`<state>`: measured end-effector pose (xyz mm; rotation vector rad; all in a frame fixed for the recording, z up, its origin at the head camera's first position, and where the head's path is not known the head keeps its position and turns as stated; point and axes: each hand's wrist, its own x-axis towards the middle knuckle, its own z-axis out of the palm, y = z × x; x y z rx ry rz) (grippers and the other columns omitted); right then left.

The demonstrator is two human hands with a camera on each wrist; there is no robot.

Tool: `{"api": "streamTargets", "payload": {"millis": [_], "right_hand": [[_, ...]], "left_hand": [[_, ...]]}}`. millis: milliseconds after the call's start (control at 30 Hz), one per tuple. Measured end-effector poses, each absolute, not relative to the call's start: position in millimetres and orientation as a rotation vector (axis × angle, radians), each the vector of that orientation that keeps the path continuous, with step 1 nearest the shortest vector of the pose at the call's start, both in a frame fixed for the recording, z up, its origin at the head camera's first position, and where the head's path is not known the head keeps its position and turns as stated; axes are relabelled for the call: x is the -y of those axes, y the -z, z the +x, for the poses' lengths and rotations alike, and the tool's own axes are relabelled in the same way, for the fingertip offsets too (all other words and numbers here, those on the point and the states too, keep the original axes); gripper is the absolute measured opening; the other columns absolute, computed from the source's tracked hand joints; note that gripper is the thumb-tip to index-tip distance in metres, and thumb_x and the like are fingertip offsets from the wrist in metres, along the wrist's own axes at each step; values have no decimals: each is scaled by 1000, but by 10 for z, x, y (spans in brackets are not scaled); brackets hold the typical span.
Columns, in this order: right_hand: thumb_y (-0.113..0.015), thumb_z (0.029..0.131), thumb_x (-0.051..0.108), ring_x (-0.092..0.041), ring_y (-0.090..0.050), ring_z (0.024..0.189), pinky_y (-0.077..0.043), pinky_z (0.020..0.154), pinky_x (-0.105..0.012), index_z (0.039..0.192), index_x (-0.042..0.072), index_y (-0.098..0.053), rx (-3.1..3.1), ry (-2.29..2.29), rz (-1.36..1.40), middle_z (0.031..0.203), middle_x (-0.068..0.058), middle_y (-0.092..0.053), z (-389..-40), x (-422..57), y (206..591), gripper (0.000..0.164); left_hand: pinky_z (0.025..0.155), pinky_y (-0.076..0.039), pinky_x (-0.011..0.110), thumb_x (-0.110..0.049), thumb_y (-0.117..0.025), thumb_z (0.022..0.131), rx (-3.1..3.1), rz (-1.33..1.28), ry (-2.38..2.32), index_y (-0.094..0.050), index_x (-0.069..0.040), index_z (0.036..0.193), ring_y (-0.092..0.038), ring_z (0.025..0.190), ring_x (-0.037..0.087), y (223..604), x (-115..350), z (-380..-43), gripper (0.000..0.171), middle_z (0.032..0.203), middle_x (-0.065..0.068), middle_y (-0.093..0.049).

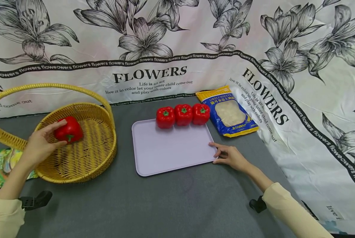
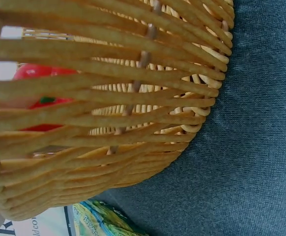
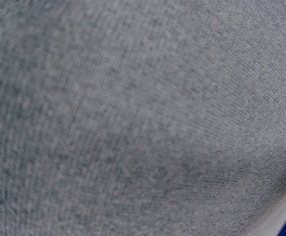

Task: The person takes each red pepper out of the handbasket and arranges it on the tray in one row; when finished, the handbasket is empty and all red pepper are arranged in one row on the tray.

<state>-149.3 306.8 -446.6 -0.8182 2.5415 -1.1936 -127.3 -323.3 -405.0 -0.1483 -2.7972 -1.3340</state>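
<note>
Inside the yellow wicker basket (image 1: 106,165), my left hand (image 1: 41,142) grips a red bell pepper (image 1: 70,130), fingers over its top and thumb at its near side. Through the basket weave, the left wrist view shows parts of that red pepper (image 2: 34,72). At the right end of a pale lilac tray (image 1: 171,148), my right hand (image 1: 232,158) holds the edge near the front corner, index finger and thumb at the rim. Three more red bell peppers (image 1: 183,115) stand in a row along the tray's back edge. Only grey cloth fills most of the right wrist view.
A blue and yellow orecchiette pasta bag (image 1: 231,114) lies behind the tray's right end. Left of the basket is a green and yellow snack bag (image 1: 1,165), partly behind my left arm. The basket's tall handle (image 1: 55,86) arches at the back left. Flower-printed cloth (image 1: 153,76) borders the grey table (image 1: 153,205).
</note>
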Motion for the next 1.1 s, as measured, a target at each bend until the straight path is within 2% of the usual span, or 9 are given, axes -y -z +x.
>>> {"api": "streamTargets", "payload": {"millis": [133,267,367,433,500,867,933,1000,1100], "right_hand": [[-78,78,7,-36,-46,127,-44,86,-10,82,8,-65,-2537,1195,-807,137,-18,-51,-1485,-3061,4457,13],[-77,79,7,-36,-46,126,-44,87,-10,83,8,-65,-2533,1194,-802,138,-19,-51,-1481,-3054,4460,13],[-78,79,8,-36,-47,126,-45,87,-10,83,8,-65,-2535,1193,-795,138,-19,-51,-1476,-3045,4456,13],[-78,78,7,-35,-47,126,-45,87,-10,83,7,-65,-2534,1196,-783,138,-18,-51,-1470,-3040,4446,13],[-78,78,7,-35,-46,127,-44,88,-10,83,7,-66,-2530,1202,-773,138,-18,-51,-1468,-3041,4444,13],[-78,78,7,-36,-46,127,-44,89,-10,83,7,-65,-2530,1215,-784,137,-19,-51,-1463,-3067,4472,13],[-78,78,6,-37,-45,128,-44,88,-10,82,7,-65,-2535,1218,-788,137,-19,-51,-1465,-3066,4468,14],[-78,78,6,-37,-45,128,-44,88,-9,82,7,-65,-2542,1215,-798,137,-19,-52,-1471,-3066,4467,14],[-78,78,7,-37,-45,128,-44,87,-9,82,7,-65,-2550,1204,-809,136,-19,-52,-1484,-3068,4478,14]], "left_hand": [[103,-15,70,9,-68,82,2840,-205,1281,-29,-3,149,-8,140,47,4058,3205,-1310,78,154,27,-14],[101,-24,67,16,-68,77,2856,-259,1220,-26,-2,149,-17,135,54,4085,3196,-1330,86,157,20,-11],[108,-35,30,18,-68,75,2837,-269,1195,-29,-3,149,-23,133,54,4110,3212,-1341,86,157,20,-15],[95,-36,9,20,-67,73,2819,-282,1194,-31,-3,148,-26,130,55,4118,3220,-1353,86,155,23,-17],[75,-29,-5,20,-68,72,2820,-290,1183,-32,-3,148,-31,125,57,4115,3222,-1363,87,155,24,-19],[68,-31,-4,25,-69,68,2831,-309,1161,-33,3,145,-37,116,62,4094,3169,-1419,88,150,32,-21],[80,-45,11,25,-69,68,2830,-295,1148,-33,3,145,-36,117,63,4101,3154,-1422,88,149,34,-21],[87,-51,38,25,-69,67,2821,-283,1122,-33,3,144,-35,117,63,4113,3142,-1429,89,147,36,-23],[87,-31,74,26,-70,64,2792,-272,1105,-34,3,143,-30,121,63,4136,3131,-1442,90,143,38,-25]]}}
